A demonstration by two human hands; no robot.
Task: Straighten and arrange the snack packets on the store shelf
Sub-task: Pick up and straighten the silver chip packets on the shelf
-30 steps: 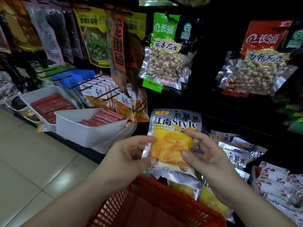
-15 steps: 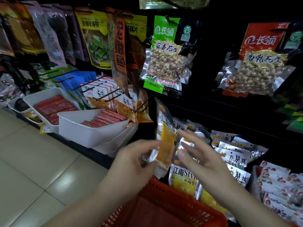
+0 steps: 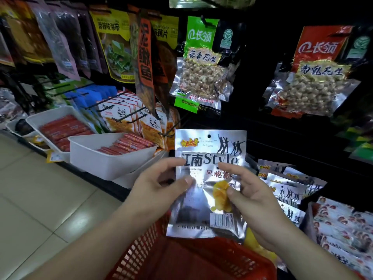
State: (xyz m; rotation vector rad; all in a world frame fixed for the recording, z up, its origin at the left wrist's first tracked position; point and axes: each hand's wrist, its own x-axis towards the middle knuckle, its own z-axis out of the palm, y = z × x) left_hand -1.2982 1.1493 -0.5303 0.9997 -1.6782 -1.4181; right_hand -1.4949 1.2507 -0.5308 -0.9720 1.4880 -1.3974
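A silver snack packet (image 3: pixel 209 158) printed "Style", with a small yellow chip picture and a barcode, stands upright in front of me above a red basket (image 3: pixel 189 257). My left hand (image 3: pixel 159 184) pinches its left edge between thumb and fingers. My right hand (image 3: pixel 252 190) pinches its right edge the same way. More silver packets of the same kind (image 3: pixel 286 186) lie stacked on the low shelf just to the right, behind my right hand.
White tubs of red sausages (image 3: pixel 113 158) jut out at the left. Panda packets (image 3: pixel 129 116) hang on black hooks behind them. Green (image 3: pixel 201 63) and red (image 3: pixel 316 71) peanut bags hang above. Small packets (image 3: pixel 343 225) fill the lower right. Tiled floor (image 3: pixel 40 199) lies left.
The packet was turned edge-on half a second ago in my left hand alone; now it faces me showing its silver side, and both hands hold it.
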